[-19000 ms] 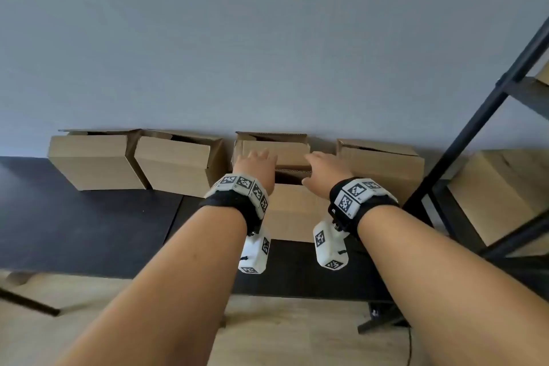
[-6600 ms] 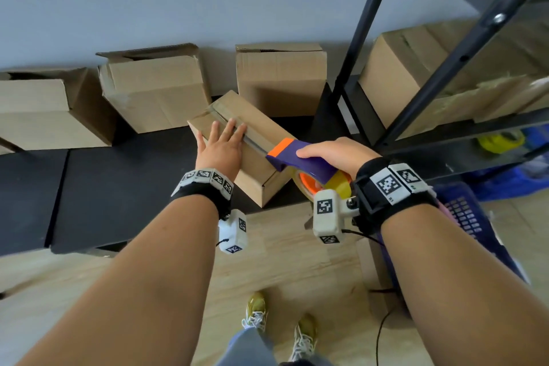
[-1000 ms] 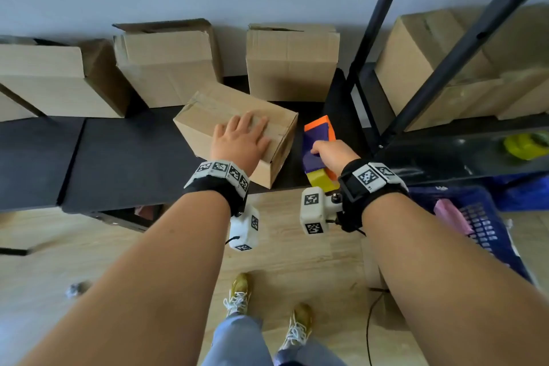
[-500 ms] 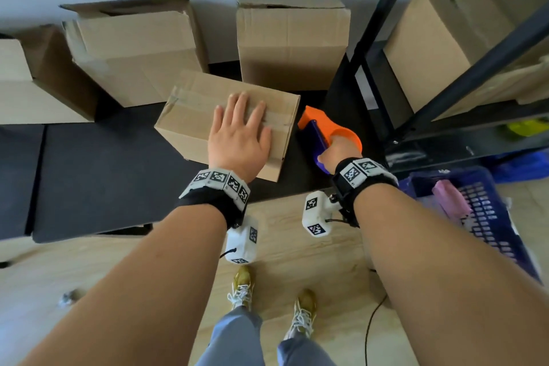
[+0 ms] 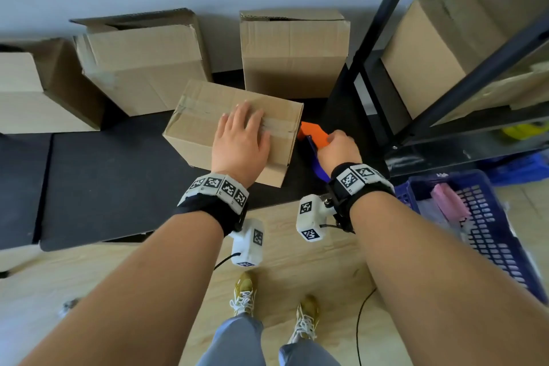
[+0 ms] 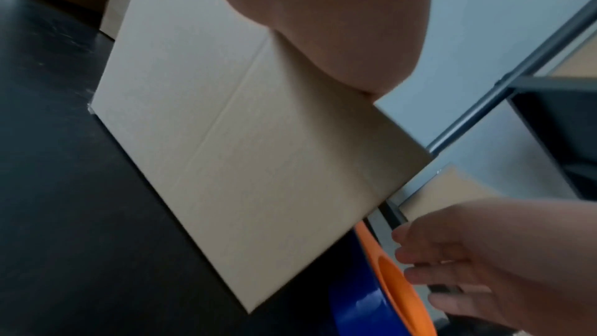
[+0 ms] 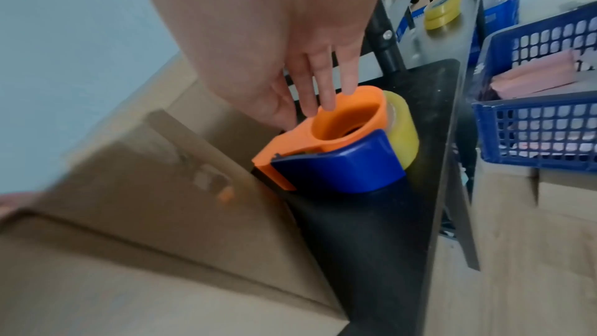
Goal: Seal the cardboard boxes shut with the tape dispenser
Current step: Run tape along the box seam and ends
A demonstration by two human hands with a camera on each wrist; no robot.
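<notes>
Cardboard boxes crowd the black table [image 5: 98,175]: three stand along its far edge against the wall, their top flaps loose, and a fourth, the taped box [image 5: 208,116], sits nearer the front edge toward the right end, a clear strip of tape running across its top seam. To the right rise a black shelf frame [image 5: 386,47] with more boxes on it and a blue basket [image 5: 481,217] on the floor. The left hand [image 5: 240,140] lies flat on the taped box, fingers straight, pressing on the lid. The right hand [image 5: 338,148] is at the tape dispenser [image 7: 339,152], which rests on the table touching the box's right side; its fingers are nearly straight, tips on the orange rim, and not wrapped around anything. These boxes look light and stiff enough to slide or dent, so a flat palm on top seems the sound hold. The dispenser, hard plastic with a yellowish roll, is likely best taken by its blue body, clear of the cutter end. No brand, label or writing can be read; only square coded markers show on the wrist bands.
</notes>
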